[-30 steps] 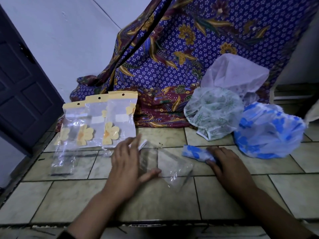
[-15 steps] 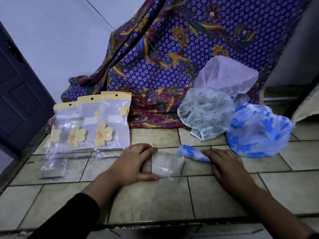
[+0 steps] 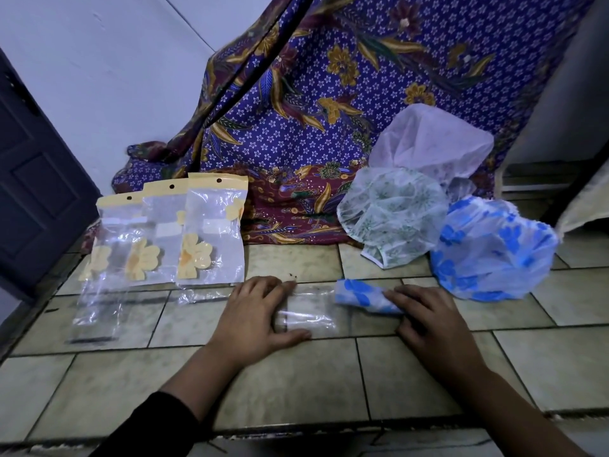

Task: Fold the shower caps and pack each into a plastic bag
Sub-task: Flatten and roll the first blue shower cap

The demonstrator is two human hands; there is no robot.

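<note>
A folded blue-flowered shower cap (image 3: 361,295) lies on the tiled surface (image 3: 296,374). My right hand (image 3: 431,321) grips its right end, and its left end points at a small clear plastic bag (image 3: 311,313). That bag lies flat just left of the cap. My left hand (image 3: 260,315) presses on the bag's left end, with fingers along its far edge and thumb along its near edge. Three unfolded caps sit at the right: a blue-flowered one (image 3: 494,252), a green-patterned one (image 3: 392,216) and a pale one (image 3: 431,143).
Three yellow-topped bags with flower prints (image 3: 214,232) lean against a patterned blue cloth (image 3: 296,127) at the back left. More clear bags (image 3: 95,311) lie flat in front of them. A dark door (image 3: 33,192) stands at the left. The tiled surface ends in an edge (image 3: 296,430) near me.
My left hand drew the clear bag toward the folded cap and flattened it on the tiles. My right hand stayed on the cap.
</note>
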